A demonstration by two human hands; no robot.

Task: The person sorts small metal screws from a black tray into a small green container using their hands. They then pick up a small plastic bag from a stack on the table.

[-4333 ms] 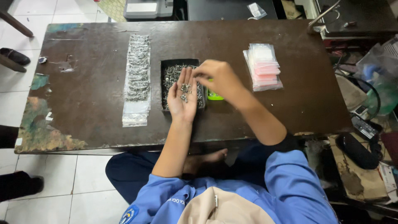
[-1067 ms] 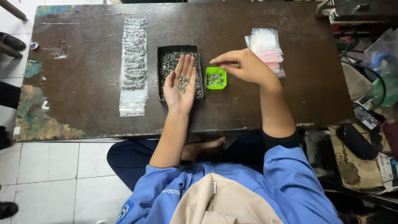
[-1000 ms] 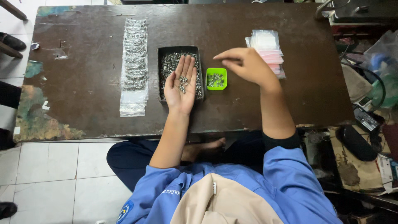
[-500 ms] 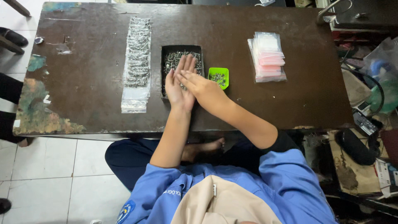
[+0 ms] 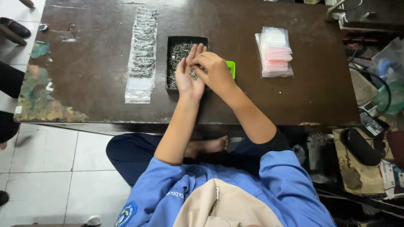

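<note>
Hands [image 5: 202,71] over black tray [image 5: 174,41] w/ small metal screws [image 5: 177,52].

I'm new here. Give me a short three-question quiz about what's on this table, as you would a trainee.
1. True or false: the black tray sits between the row of filled bags and the stack of empty bags.
2. Which hand lies palm up over the tray? A) left hand B) right hand
3. What colour is the small cup partly hidden behind the right hand?

Key
1. True.
2. A. It holds small metal parts, and the right hand picks at them.
3. Green.
</note>
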